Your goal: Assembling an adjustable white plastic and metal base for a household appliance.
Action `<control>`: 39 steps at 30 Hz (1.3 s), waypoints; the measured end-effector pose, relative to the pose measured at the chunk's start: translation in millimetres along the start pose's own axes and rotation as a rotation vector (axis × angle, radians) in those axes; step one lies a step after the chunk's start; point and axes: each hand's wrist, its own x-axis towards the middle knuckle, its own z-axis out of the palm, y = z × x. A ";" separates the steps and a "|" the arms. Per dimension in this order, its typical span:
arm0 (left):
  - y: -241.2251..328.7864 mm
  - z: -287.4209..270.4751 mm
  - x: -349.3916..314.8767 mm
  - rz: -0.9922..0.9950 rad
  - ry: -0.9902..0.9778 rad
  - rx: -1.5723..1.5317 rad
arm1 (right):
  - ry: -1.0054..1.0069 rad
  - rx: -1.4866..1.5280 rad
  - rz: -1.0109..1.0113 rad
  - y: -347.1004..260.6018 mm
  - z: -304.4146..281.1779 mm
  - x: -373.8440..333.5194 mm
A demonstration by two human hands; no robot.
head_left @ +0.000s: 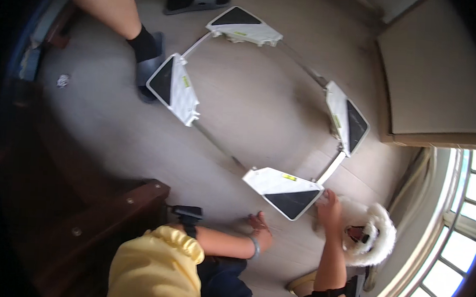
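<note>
A four-sided frame stands low over the floor; its white corner pieces carry black triangular pads and are joined by slim metal bars. The nearest corner piece [266,181] has a small yellow-green label. My left hand [261,233] is a little short of this corner, with its fingers apart and nothing in them. At the right tip of the same corner, my right hand [329,210] has its fingers bent beside the edge; whether they grip it is unclear. The right corner piece [338,108], the left one [186,94] and the far one [249,32] are farther from my hands.
Another person's foot in a dark slipper [149,71] is beside the left corner piece. A fluffy white thing [381,231], perhaps a dog, is right of my right hand. Dark brown wooden furniture [111,209] is at left, a beige panel [441,73] and a barred window [451,245] at right.
</note>
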 end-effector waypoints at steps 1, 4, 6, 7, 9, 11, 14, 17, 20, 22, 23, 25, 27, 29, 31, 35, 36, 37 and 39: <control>-7.5 -4.1 -1.7 0.019 -0.005 -0.048 | 0.183 0.367 -0.009 -8.4 -0.7 -2.3; -60.1 -9.4 -5.9 0.174 0.146 -0.651 | 0.246 1.041 0.384 -87.7 -36.7 -5.0; -99.0 -2.9 1.4 0.122 0.087 -0.925 | 0.145 1.156 0.474 -97.6 -25.6 2.6; -112.4 17.9 8.1 0.097 0.151 -0.965 | 0.099 1.210 0.520 -100.3 -14.9 7.7; -146.6 23.0 19.8 0.048 0.012 -0.972 | 0.044 1.416 0.505 -113.5 -17.7 19.3; -168.6 45.9 24.4 0.041 0.304 -1.125 | 0.145 1.297 0.432 -118.5 -21.0 38.1; -199.9 13.5 9.0 0.022 0.062 -1.380 | 0.093 1.216 0.426 -104.7 -30.0 62.3; -216.4 4.8 -9.2 0.032 -0.096 -1.735 | -0.002 1.032 0.314 -102.8 -44.5 73.7; -230.8 19.4 -21.1 0.010 0.158 -2.212 | -0.174 0.962 0.446 -122.4 -57.4 79.4; -234.9 21.1 -10.0 -0.016 0.318 -2.401 | -0.298 0.832 0.433 -109.8 -71.7 93.5; -242.1 22.9 -7.3 -0.052 0.460 -2.535 | -0.438 0.712 0.404 -105.8 -77.4 99.9; -250.4 24.7 3.5 -0.117 0.575 -2.674 | -0.540 0.629 0.351 -105.5 -80.6 104.8; -255.8 26.6 18.3 -0.471 1.216 -2.524 | -0.551 0.664 0.299 -109.9 -85.5 105.5; -248.4 11.9 23.7 -0.489 1.239 -2.527 | -0.465 0.735 0.160 -90.9 -84.1 105.0; -240.7 -1.2 19.6 -0.503 1.281 -2.514 | -0.443 0.617 0.080 -72.7 -104.2 103.9; -233.9 -25.3 30.3 -0.528 1.279 -2.536 | -0.606 -0.469 0.038 63.3 -120.0 115.9; -235.9 -17.6 23.9 -0.563 1.285 -2.504 | -0.724 -0.549 0.085 60.8 -111.2 98.3; -237.8 -16.0 18.3 -0.575 1.289 -2.496 | -0.747 -0.539 0.129 63.6 -106.4 85.0; -238.3 -13.4 13.7 -0.480 1.317 -2.483 | -0.689 -0.351 0.215 72.9 -103.0 67.0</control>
